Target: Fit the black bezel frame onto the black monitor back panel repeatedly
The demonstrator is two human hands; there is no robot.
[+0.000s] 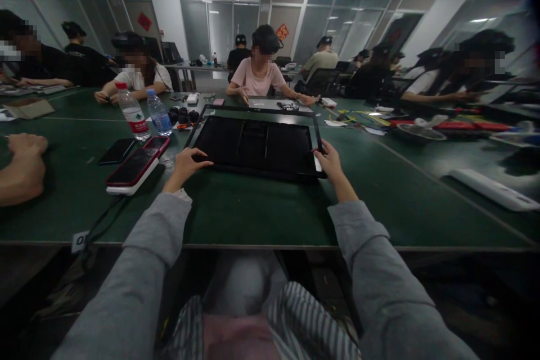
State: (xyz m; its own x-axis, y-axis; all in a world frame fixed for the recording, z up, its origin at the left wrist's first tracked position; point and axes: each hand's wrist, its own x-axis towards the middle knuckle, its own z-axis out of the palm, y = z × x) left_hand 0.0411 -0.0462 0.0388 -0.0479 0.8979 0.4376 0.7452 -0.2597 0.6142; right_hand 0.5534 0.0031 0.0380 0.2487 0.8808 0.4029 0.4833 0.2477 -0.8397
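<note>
A thin black rectangular frame [276, 111], like a monitor bezel, is tilted over a shallow black panel [287, 143] with raised edges and ribs in its middle. The panel rests on the green table in front of me. My left hand [185, 167] has its thumb and fingers closed at the near left corner, where the frame's side comes down. On the right, my right hand [329, 164] grips the frame's side, with a white label patch beside the fingers. The frame's near edge is hard to tell apart from the panel's dark edge.
Left of the panel are a red-capped bottle [131, 112], a blue-capped bottle [159, 113], a dark phone [117, 152] and a red-edged phone [135, 167] on a white block. A white power strip [493, 188] lies right. Another person's arm [23, 169] rests at far left; several people sit around.
</note>
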